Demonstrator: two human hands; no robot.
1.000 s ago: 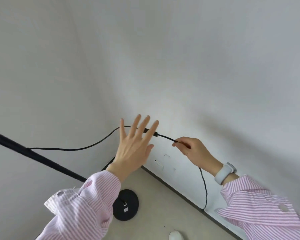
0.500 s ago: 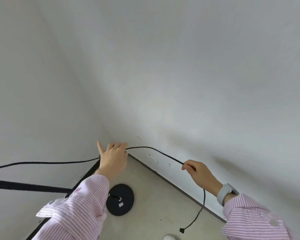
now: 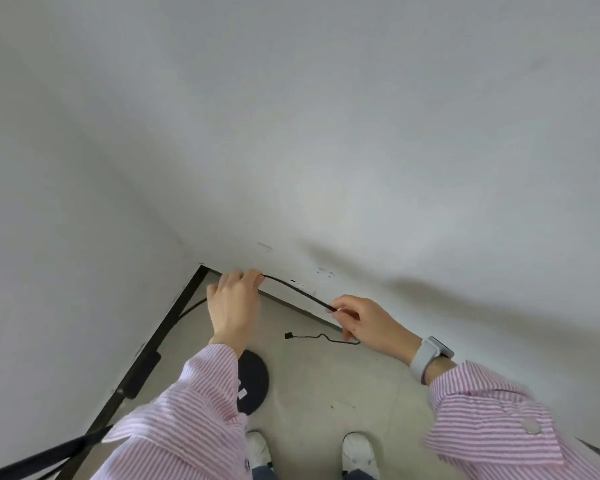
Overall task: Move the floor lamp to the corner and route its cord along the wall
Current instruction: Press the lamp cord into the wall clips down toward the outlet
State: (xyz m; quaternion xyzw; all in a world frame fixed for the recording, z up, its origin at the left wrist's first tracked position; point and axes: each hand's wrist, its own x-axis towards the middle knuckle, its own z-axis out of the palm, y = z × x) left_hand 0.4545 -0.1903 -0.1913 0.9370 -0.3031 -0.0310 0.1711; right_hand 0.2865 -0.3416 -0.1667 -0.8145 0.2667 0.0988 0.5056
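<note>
While both hands pinch it, left hand [image 3: 234, 303] and right hand [image 3: 368, 322], the thin black cord [image 3: 298, 291] (matte) arches between.

This looks like a bare room corner indoors, home or office I cannot tell. 2 plain white walls [image 3: 361, 133] meet above a dark baseboard [image 3: 174, 317], and the floor [image 3: 326, 382] is smooth pale concrete-like, with nothing on the walls.

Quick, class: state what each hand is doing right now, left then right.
Left hand: closed on the black cord, near the corner.
Right hand: closed, pinching the same cord further along.
</note>
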